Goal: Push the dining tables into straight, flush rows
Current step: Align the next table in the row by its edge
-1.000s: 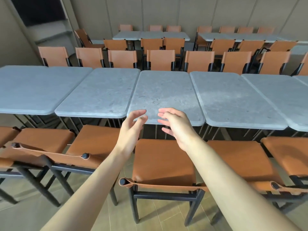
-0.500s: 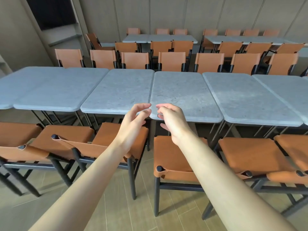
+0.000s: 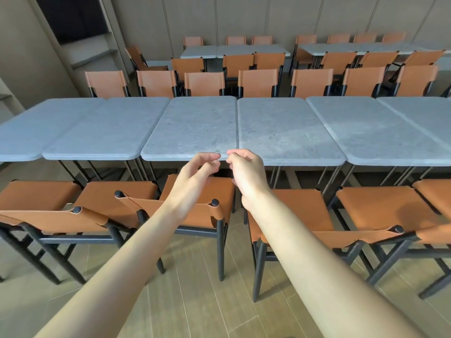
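A row of grey stone-topped dining tables runs across the view. My hands meet at the near end of the seam between the left-centre table [image 3: 195, 128] and the right-centre table [image 3: 285, 132]. My left hand [image 3: 195, 176] holds the near right corner of the left-centre table, thumb on top and fingers curled under the edge. My right hand [image 3: 246, 172] grips the near left corner of the right-centre table with curled fingers. These two tops touch along the seam, and their near edges are almost level.
Brown leather chairs with black frames stand under my arms [image 3: 202, 211] [image 3: 300, 215] and along the near side. More grey tables [image 3: 105, 128] [image 3: 380, 132] continue the row on both sides. Further chairs and tables [image 3: 234, 51] fill the back, before a panelled wall.
My hands have moved forward from the air above the chairs to the table corners at the seam, and their fingers have curled onto the edges. The view has shifted left along the row.
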### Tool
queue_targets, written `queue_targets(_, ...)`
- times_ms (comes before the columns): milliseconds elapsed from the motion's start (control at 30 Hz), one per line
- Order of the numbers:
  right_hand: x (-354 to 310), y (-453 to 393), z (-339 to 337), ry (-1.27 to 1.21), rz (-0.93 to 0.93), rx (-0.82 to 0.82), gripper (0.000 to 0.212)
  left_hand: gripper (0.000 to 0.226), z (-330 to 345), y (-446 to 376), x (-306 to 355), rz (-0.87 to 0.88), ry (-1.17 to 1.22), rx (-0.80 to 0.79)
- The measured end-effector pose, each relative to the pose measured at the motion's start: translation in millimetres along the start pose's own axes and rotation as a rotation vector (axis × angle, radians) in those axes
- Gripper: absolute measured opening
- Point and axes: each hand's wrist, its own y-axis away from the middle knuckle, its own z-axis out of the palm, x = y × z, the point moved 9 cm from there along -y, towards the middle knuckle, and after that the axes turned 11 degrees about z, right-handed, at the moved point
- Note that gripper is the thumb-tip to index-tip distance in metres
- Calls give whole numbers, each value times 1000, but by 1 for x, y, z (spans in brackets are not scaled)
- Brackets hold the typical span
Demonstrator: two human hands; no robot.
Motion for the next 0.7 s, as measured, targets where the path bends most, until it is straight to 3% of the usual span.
queue_targets(367,-8,-21,41,-35,-16,16,24,38,-32,-18,-13,-27,16,-3)
queue_targets(700,-39,-79,80,-113,-18,0,24,40,-60,-82,-11,18,-19,-21)
